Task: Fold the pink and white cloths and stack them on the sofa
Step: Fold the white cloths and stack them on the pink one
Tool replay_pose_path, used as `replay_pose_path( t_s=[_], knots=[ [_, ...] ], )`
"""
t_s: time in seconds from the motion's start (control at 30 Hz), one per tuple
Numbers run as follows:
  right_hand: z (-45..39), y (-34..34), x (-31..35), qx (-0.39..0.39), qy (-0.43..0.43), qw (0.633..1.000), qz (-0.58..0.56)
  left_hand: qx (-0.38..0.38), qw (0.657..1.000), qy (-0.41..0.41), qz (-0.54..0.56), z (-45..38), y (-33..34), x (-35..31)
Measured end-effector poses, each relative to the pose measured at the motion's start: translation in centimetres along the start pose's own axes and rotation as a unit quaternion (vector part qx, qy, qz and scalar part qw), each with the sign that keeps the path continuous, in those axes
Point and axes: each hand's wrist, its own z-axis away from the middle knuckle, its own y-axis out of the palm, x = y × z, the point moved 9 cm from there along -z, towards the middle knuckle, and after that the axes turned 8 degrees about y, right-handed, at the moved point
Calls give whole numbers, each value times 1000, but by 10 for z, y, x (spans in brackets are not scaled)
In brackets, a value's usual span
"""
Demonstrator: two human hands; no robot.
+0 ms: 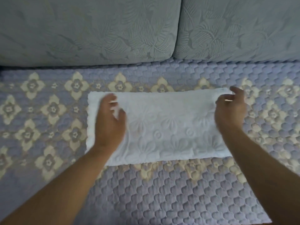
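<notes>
Both hands are motion-blurred, so finger detail is hard to read. No pink cloth is seen in frame. The white cloth (164,127) is partly covered by both hands, and its left near corner is hidden under the left forearm. The cloth is laid flat on the sofa seat (162,192) as a long rectangle, long axis running left to right, parallel to the back cushions (90,30). An embossed flower pattern is seen on its soft surface; the left edge is scalloped. The seat cover is quilted, lilac, with cream flower motifs. The cushions are grey-green with a leaf relief. The left hand (110,117) is placed over the cloth's left end, fingers loosely curled; whether cloth is gripped cannot be told. The cloth's far right corner is pinched by the right hand (230,108) between thumb and fingertips.
</notes>
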Motion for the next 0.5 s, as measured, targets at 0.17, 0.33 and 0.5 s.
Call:
replay_pose_path(
  t_s=[0.17, 0.33, 0.5],
  knots=[
    [57, 66, -3, 83, -248, 906, 332, 212, 883, 122, -401, 32, 65, 17],
    [-20, 68, -31, 70, -169, 911, 371, 159, 901, -17, -403, 10, 55, 69],
    [64, 59, 34, 94, -221, 962, 133, 145, 915, -19, -377, 6, 25, 53]
  ],
)
